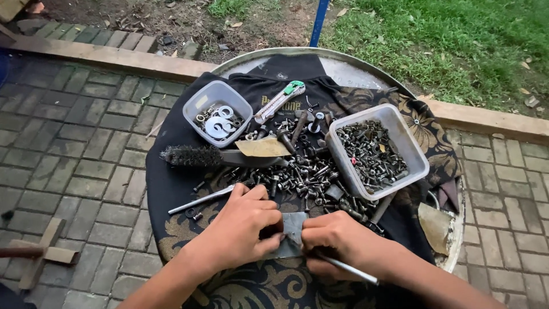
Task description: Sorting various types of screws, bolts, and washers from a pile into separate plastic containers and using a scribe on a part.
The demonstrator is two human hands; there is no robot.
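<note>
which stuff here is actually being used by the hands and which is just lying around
In use:
left hand
right hand
grey sandpaper piece pinched between both hands
thin metal rod in the right hand

Lying about:
wire brush
utility knife
tub of washers
tub of screws
loose bolts

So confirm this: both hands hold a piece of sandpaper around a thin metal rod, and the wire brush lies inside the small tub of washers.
Not quite. In the head view the wire brush lies on the dark cloth, outside and just below the small tub of washers. The rest holds: the left hand and right hand hold the sandpaper around the thin metal rod.
</note>
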